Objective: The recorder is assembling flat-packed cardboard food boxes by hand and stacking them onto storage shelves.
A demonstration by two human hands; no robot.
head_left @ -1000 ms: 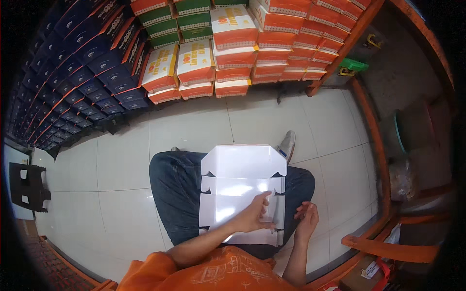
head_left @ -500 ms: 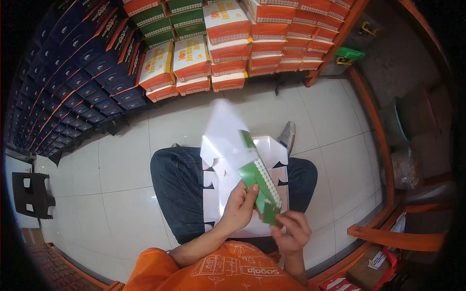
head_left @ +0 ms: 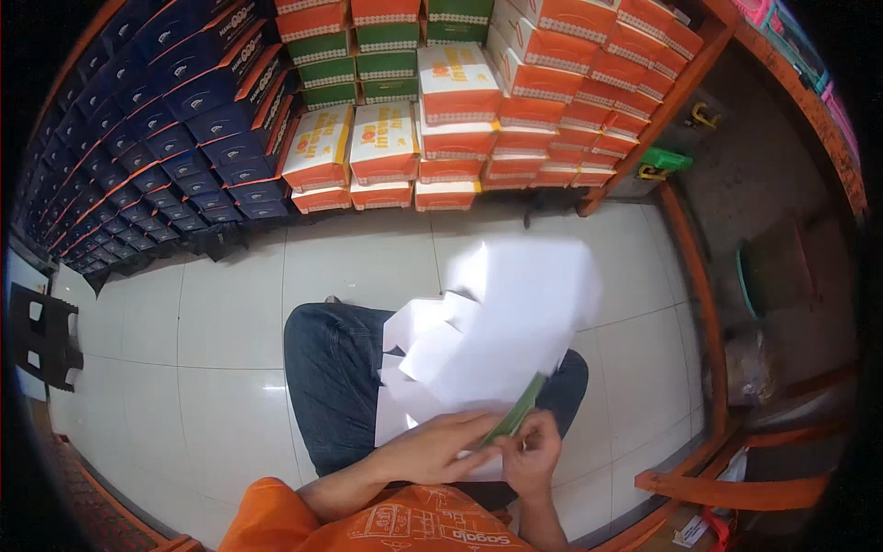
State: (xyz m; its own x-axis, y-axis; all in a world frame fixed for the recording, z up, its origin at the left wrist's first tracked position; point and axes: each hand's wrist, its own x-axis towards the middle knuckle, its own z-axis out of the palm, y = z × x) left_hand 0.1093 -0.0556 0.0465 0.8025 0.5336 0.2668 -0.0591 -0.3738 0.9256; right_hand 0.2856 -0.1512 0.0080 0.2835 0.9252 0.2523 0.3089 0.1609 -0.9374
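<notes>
A partly folded cardboard box [head_left: 515, 322], white inside and blurred at its far end, is held slantwise above my lap. Its narrow green panel [head_left: 517, 412] runs between my hands. My left hand [head_left: 441, 448] grips the near end of that panel from the left, its fingertips partly hidden. With bent fingers, my right hand [head_left: 533, 449] pinches the panel's edge from the right. Beneath the held box, more white cardboard [head_left: 395, 409] with cut flaps lies across my crossed legs, partly covered.
Stacks of dark blue boxes [head_left: 170, 147] stand at the far left, with orange and white boxes [head_left: 460, 138] and green ones [head_left: 386, 64] beside them. A dark plastic stool [head_left: 46, 336] is at the left. Orange metal shelving [head_left: 704, 276] borders the right side of the tiled floor [head_left: 230, 322].
The held box has swung to the right and turned, so its broad white inside now shows. My left hand has moved lower, close to my right hand.
</notes>
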